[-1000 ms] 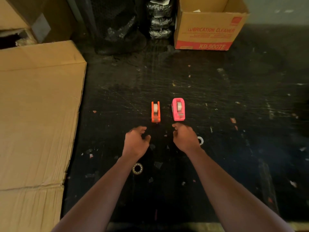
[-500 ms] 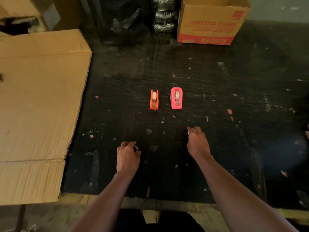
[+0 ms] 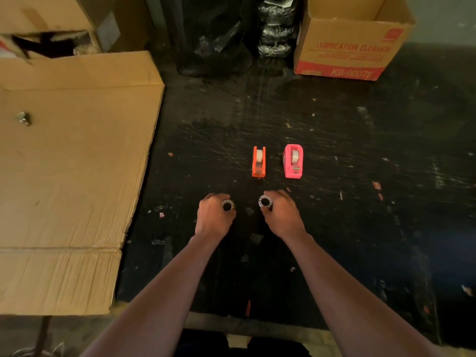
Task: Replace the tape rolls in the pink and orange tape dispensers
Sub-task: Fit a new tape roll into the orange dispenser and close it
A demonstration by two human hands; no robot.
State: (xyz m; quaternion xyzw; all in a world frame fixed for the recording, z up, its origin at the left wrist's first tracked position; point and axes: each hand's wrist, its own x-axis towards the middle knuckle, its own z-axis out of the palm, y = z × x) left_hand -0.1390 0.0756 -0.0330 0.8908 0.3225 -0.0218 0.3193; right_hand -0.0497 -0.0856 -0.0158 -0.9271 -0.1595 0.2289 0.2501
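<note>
An orange tape dispenser and a pink tape dispenser stand side by side on the black table, each with a pale roll inside. My left hand is closed on a small tape roll, just below and left of the orange dispenser. My right hand is closed on another small tape roll, just below the gap between the dispensers. Both rolls show their dark centre holes. The hands are a short way apart and clear of the dispensers.
A large flattened cardboard sheet covers the table's left side. An open carton marked "Lubrication Cleaner" stands at the back right. Black plastic-wrapped bundles sit at the back centre. Small scraps litter the table.
Both hands reached to the two loose rolls lying on the table, closed on them, and have moved up and inward toward the dispensers. The camera view shifted back slightly.
</note>
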